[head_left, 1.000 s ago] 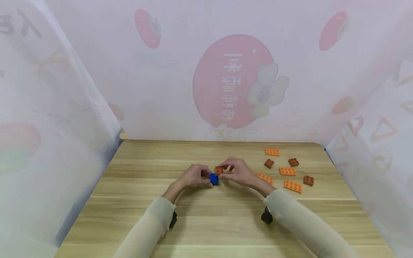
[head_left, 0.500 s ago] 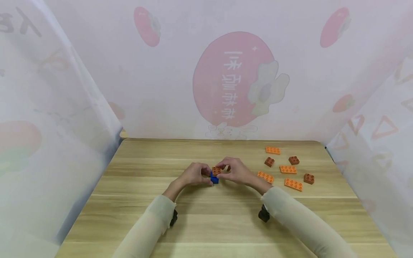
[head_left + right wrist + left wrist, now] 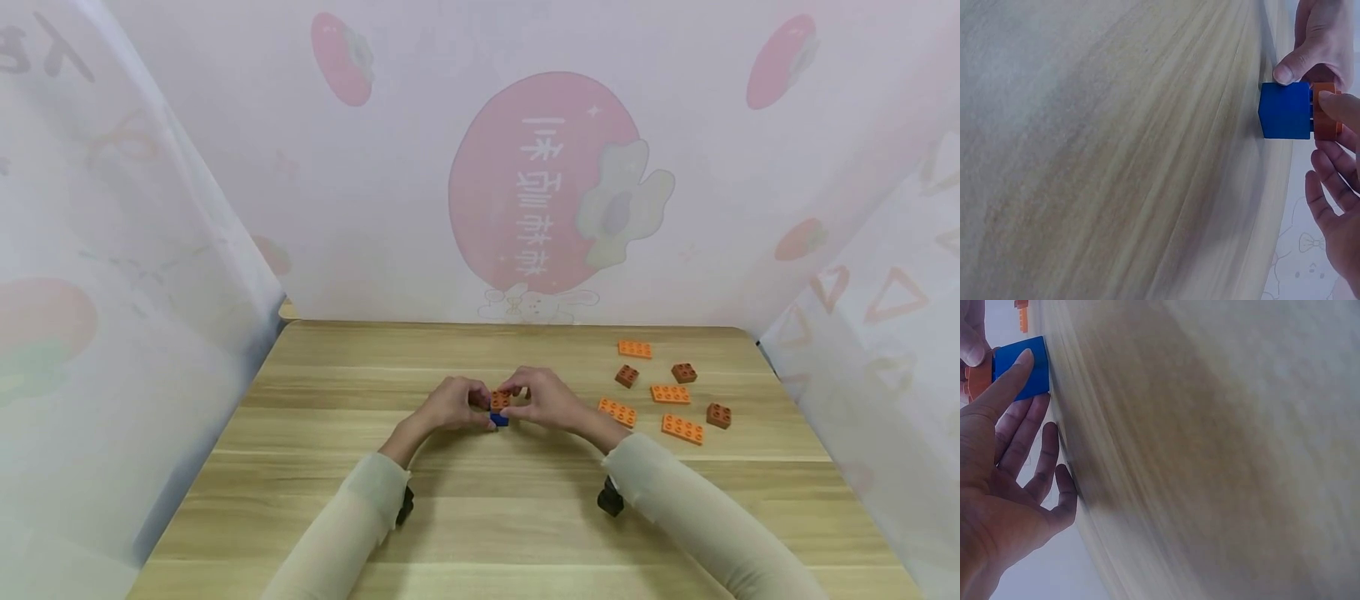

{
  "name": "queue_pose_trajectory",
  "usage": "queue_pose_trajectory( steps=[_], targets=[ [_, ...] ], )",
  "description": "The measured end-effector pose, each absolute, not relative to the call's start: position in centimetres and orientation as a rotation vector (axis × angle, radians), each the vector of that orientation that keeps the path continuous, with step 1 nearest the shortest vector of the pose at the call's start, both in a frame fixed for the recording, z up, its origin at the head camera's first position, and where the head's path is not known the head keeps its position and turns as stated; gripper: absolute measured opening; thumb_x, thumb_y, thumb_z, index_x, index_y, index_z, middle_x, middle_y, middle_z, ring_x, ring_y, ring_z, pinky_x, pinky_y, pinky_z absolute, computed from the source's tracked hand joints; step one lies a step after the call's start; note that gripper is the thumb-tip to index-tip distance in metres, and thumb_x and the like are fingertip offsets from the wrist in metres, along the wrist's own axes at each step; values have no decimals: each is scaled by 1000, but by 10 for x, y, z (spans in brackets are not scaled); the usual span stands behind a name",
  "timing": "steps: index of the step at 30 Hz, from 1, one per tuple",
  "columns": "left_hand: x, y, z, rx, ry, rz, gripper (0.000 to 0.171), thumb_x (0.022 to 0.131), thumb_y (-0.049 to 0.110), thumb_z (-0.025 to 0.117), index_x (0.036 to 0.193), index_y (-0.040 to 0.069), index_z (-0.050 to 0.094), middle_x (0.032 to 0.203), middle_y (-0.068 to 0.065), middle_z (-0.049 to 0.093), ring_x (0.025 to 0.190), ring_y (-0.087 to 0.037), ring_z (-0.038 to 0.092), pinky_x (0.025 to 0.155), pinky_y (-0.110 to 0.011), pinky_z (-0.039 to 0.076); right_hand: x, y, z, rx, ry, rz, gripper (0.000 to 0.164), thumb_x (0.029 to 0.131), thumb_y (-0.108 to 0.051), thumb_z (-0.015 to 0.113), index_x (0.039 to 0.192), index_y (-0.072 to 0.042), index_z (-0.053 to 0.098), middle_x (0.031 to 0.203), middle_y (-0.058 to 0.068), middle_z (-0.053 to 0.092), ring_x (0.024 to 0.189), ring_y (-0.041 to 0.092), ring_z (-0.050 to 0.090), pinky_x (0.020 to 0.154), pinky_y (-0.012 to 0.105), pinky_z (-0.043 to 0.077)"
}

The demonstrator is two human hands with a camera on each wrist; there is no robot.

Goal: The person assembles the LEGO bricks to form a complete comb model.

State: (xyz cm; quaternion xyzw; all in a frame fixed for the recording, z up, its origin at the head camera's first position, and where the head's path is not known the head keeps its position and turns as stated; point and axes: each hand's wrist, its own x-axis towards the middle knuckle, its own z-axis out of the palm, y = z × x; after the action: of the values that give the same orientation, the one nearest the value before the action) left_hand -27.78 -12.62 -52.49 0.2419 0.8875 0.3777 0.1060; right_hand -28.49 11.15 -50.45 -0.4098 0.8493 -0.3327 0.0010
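Note:
A blue building block [image 3: 1286, 111] stands on the wooden table, partly covered by fingers in the head view. My left hand [image 3: 452, 405] pinches it between thumb and fingers; the thumb lies along its side in the left wrist view. Right on top of the blue block is a reddish-brown building block [image 3: 500, 401] with studs. My right hand [image 3: 543, 398] pinches this brown block from the right. In the right wrist view a thin gap with the blue studs shows between the two blocks.
Right of my hands lie several orange flat bricks [image 3: 682, 428] and 3 loose brown blocks [image 3: 718, 415] on the wooden table [image 3: 337, 500]. A printed white cloth [image 3: 375, 208] hangs behind the table and at both sides.
My right hand has brought the brown block left and over the blue block, covering its top. My left hand has stayed nearly still on the blue block.

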Motion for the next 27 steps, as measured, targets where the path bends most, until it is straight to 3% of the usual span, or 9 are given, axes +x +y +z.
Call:
queue_pose_trajectory(
  steps=[13, 27],
  targets=[
    [-281, -127, -527, 737, 2644, 1083, 26, 80, 18, 95, 96, 12, 76, 93, 3, 79, 88, -10, 72, 88, -37, 61, -286, 108, -501, -1267, 2710, -944, 28, 88, -17, 88, 114, -7, 80, 100, 3, 74, 87, 17, 69, 73, 24, 58],
    [-279, -127, -525, 721, 2645, 1070, 26, 80, 19, 95, 96, 12, 76, 93, 4, 78, 89, -10, 71, 90, -40, 60, -290, 106, -500, -1229, 2679, -952, 25, 87, -16, 89, 110, -7, 81, 99, 3, 74, 88, 22, 71, 75, 25, 59]
  ],
)
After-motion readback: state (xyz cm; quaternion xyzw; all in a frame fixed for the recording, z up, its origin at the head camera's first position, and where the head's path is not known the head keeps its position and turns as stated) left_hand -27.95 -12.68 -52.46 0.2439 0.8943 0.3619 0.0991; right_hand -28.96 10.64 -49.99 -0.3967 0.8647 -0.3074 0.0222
